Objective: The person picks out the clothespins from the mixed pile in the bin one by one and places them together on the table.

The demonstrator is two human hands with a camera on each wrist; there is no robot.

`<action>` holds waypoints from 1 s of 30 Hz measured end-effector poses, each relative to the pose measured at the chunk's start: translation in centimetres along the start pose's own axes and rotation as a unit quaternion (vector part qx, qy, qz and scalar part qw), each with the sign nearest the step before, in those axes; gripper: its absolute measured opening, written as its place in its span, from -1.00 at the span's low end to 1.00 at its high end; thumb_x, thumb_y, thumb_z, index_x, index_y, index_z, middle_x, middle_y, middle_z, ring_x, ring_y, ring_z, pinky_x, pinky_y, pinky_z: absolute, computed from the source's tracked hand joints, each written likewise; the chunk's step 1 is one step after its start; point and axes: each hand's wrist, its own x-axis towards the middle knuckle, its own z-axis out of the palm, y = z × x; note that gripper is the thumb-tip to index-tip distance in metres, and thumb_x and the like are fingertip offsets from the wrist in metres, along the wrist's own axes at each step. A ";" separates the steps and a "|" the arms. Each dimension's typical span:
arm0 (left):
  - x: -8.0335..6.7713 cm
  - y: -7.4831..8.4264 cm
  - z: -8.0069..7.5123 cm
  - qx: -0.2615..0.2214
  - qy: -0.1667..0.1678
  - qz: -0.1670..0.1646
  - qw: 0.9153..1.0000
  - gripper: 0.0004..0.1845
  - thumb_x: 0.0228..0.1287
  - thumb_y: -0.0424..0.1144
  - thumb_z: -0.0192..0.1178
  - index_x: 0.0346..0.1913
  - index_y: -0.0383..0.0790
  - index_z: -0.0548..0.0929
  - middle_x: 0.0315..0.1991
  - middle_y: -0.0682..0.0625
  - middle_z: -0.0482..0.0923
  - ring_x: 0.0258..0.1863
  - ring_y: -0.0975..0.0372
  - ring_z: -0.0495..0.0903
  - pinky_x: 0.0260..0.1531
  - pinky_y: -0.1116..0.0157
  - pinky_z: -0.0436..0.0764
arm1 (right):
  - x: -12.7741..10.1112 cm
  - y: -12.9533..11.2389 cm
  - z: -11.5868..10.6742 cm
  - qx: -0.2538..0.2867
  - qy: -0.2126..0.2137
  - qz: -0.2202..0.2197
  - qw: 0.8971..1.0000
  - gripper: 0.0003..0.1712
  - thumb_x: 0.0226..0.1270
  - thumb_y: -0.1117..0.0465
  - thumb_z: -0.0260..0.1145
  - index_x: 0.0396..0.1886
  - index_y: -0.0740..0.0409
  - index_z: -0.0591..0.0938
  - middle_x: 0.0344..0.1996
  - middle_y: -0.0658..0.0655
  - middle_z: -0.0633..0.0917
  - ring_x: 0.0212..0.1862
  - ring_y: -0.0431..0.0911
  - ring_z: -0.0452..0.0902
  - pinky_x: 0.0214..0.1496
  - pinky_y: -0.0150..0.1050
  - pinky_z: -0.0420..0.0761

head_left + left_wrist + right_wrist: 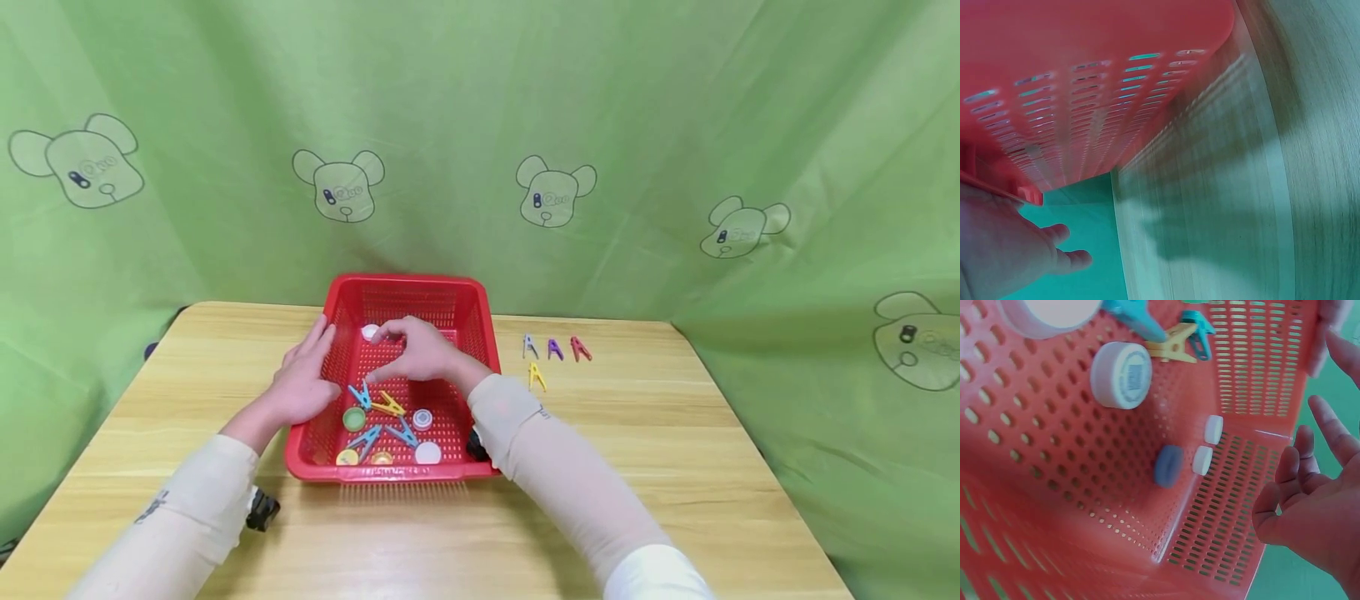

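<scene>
Two bare hands work at a red perforated basket [480, 310] that sits in the middle of a pale wooden counter [675, 467], against a green cloth backdrop printed with bear heads. The left hand [303, 382] lies flat against the basket's left wall from outside, fingers straight and relaxed, steadying it and gripping nothing. The right hand [422, 350] reaches over into the basket, fingers bent downward above the far half of the floor, close to a small white cap [370, 332]; from the wrist view its grip looks slack and empty, the fingers [1285, 481] loosely curled beside the wall. On the basket floor nearer the person lie blue clothes pegs [362, 394], a yellow clothes peg [390, 406], a green bottle cap [354, 418], and several white or pale bottle caps [427, 452]. Outside, on the counter just to the right of the basket, four small pegs are set out apart from each other: a grey peg [529, 345], a purple peg [554, 349], a red peg [580, 348] in a row, and another yellow peg [536, 376] in front of them. I judge the hand to be picking the next item out of the basket. That calls for lowering the fingertips onto one piece, pinching it cleanly, and lifting it over the rim while the other hand holds the basket in place.
</scene>
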 end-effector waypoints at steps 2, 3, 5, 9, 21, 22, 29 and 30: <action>-0.1 0.1 0.0 0.000 0.001 0.000 1.000 0.06 0.01 -0.41 0.22 0.58 -0.35 -0.11 0.61 -0.12 -0.43 0.45 -0.37 -0.20 0.21 -0.48 -0.07 | 0.1 0.0 0.3 -0.007 -0.016 0.003 1.000 -0.43 -0.03 -0.04 0.64 0.01 -0.08 0.65 0.03 0.05 0.58 0.09 -0.03 0.45 -0.01 -0.22 0.59; -0.1 0.1 0.0 -0.001 0.002 0.000 1.000 0.06 0.01 -0.41 0.22 0.58 -0.35 -0.11 0.61 -0.12 -0.43 0.45 -0.37 -0.20 0.21 -0.48 -0.07 | 0.2 0.1 0.5 -0.015 -0.022 0.003 1.000 -0.42 -0.04 -0.05 0.64 0.00 -0.09 0.65 0.05 0.05 0.57 0.11 -0.03 0.44 0.02 -0.21 0.57; -0.1 0.2 0.0 -0.002 0.003 0.000 1.000 0.06 0.01 -0.42 0.22 0.58 -0.36 -0.11 0.61 -0.12 -0.43 0.45 -0.37 -0.20 0.21 -0.48 -0.07 | 0.4 0.1 0.8 -0.024 -0.034 0.001 0.999 -0.42 -0.05 -0.02 0.65 0.01 -0.08 0.65 0.07 0.05 0.56 0.13 -0.03 0.43 0.07 -0.17 0.55; -0.2 0.2 0.1 -0.004 0.004 -0.002 1.000 0.06 0.02 -0.43 0.21 0.59 -0.34 -0.12 0.61 -0.12 -0.44 0.45 -0.37 -0.20 0.21 -0.48 -0.07 | 0.7 0.1 1.4 -0.046 -0.053 0.002 0.998 -0.36 -0.07 0.00 0.67 0.06 0.01 0.66 0.05 0.01 0.55 0.10 -0.09 0.42 0.11 -0.19 0.53; -0.3 0.0 0.2 -0.004 0.010 -0.001 1.000 0.06 0.03 -0.43 0.22 0.59 -0.32 -0.12 0.61 -0.11 -0.43 0.45 -0.36 -0.19 0.21 -0.47 -0.03 | 1.4 0.8 2.3 -0.039 -0.112 0.018 0.993 -0.33 -0.10 0.09 0.69 0.06 0.02 0.62 -0.10 -0.07 0.63 -0.05 -0.15 0.48 0.03 -0.24 0.53; -0.3 0.0 0.2 -0.005 0.010 -0.001 1.000 0.07 0.02 -0.43 0.22 0.60 -0.31 -0.12 0.61 -0.10 -0.43 0.45 -0.35 -0.19 0.21 -0.47 -0.03 | 1.5 0.9 2.4 -0.043 -0.115 0.017 0.992 -0.33 -0.11 0.08 0.69 0.06 0.01 0.63 -0.10 -0.07 0.63 -0.05 -0.15 0.48 0.03 -0.25 0.53; -0.5 0.2 0.2 -0.013 0.010 -0.002 1.000 0.08 0.02 -0.45 0.22 0.60 -0.29 -0.13 0.61 -0.09 -0.44 0.46 -0.35 -0.20 0.22 -0.47 -0.03 | 1.6 1.2 2.7 -0.091 -0.112 0.028 0.989 -0.38 -0.16 0.03 0.71 -0.04 -0.04 0.64 -0.16 -0.11 0.64 -0.09 -0.16 0.49 0.01 -0.20 0.52; -0.5 0.2 0.2 -0.014 0.010 -0.003 1.000 0.08 0.01 -0.45 0.22 0.60 -0.29 -0.13 0.61 -0.09 -0.44 0.46 -0.35 -0.20 0.21 -0.47 -0.03 | 1.6 1.3 2.8 -0.098 -0.111 0.031 0.989 -0.38 -0.17 0.01 0.71 -0.05 -0.06 0.64 -0.16 -0.12 0.64 -0.09 -0.16 0.48 0.01 -0.19 0.52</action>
